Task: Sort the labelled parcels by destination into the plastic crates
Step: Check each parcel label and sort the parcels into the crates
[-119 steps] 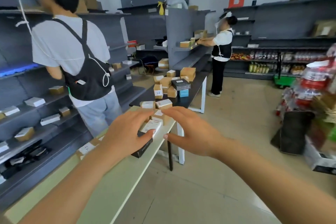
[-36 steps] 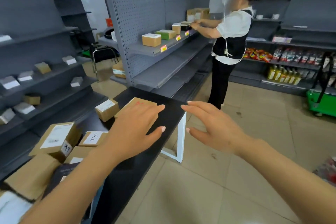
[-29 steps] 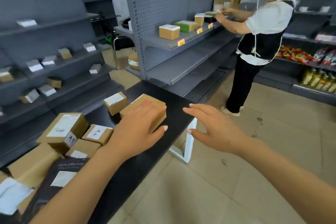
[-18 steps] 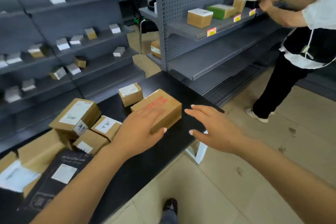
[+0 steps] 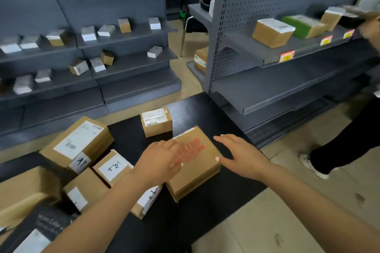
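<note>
Cardboard, plain brown and flat-sided: the red-printed parcel (image 5: pixel 195 162) lies on the black worktop (image 5: pixel 205 217) near its right edge, its stamped letters partly legible as "…EUP". Left hand (image 5: pixel 158 160) lies over its left top edge, fingers (image 5: pixel 174 148) straight and relaxed; right hand (image 5: pixel 242 156) is at its right corner, fingers spread wide, gripping nothing. Just behind sits a small cube parcel (image 5: pixel 156 122) with a white barcode label. To the left, a pile of labelled boxes: a big box (image 5: pixel 77 141) with a printed label and a handwritten sticker, a smaller box (image 5: pixel 112 167) with handwritten characters. Grey metal shelves (image 5: pixel 127 63) hold more small boxes; a perforated-back shelf unit (image 5: pixel 267 88) carries a green-wrapped box (image 5: pixel 302 25).
</note>
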`<state>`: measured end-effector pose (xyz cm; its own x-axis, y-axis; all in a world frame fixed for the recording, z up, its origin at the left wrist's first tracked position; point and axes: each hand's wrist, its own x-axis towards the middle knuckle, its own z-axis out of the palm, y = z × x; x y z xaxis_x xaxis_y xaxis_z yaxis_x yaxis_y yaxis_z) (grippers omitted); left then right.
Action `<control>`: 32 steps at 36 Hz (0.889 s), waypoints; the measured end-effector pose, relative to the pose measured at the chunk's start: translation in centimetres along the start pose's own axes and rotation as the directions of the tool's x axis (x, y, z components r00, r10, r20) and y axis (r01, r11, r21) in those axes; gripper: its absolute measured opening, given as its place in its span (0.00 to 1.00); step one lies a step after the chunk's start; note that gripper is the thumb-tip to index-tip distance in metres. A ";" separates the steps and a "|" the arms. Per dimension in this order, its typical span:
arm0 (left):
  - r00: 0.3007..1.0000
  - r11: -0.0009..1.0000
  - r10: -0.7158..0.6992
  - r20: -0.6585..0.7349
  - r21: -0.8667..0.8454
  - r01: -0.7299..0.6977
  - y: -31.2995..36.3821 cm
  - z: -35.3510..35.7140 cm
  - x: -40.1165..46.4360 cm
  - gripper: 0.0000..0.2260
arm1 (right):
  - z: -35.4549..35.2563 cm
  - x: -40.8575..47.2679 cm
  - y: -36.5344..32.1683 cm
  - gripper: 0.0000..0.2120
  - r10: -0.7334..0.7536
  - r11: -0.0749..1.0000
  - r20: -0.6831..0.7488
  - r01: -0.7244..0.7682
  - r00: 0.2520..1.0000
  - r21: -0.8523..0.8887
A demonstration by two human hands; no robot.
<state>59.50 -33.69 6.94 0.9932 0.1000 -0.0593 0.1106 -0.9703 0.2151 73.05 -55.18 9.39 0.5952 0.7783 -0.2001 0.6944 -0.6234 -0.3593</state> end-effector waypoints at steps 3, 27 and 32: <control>0.999 0.998 -0.054 -0.002 -0.020 0.054 -1.1 0.5 0.9 0.25 | 0.2 2.8 1.0 0.29 -0.043 0.999 0.061 0.045 0.997 -0.029; 0.582 0.595 -0.761 0.286 -0.048 0.802 1.8 9.0 3.2 0.31 | 3.1 17.4 8.3 0.41 -0.265 0.962 0.450 0.262 0.853 0.071; 0.543 0.517 -0.778 0.317 -0.169 0.839 1.8 9.7 3.3 0.34 | 4.1 17.9 8.4 0.45 -0.258 0.966 0.485 0.215 0.836 0.143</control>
<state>62.59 -37.21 -2.30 0.4417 0.7391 -0.5086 0.8968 -0.3803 0.2262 87.95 -46.18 -0.93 0.1225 0.8475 -0.5165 0.7408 -0.4244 -0.5207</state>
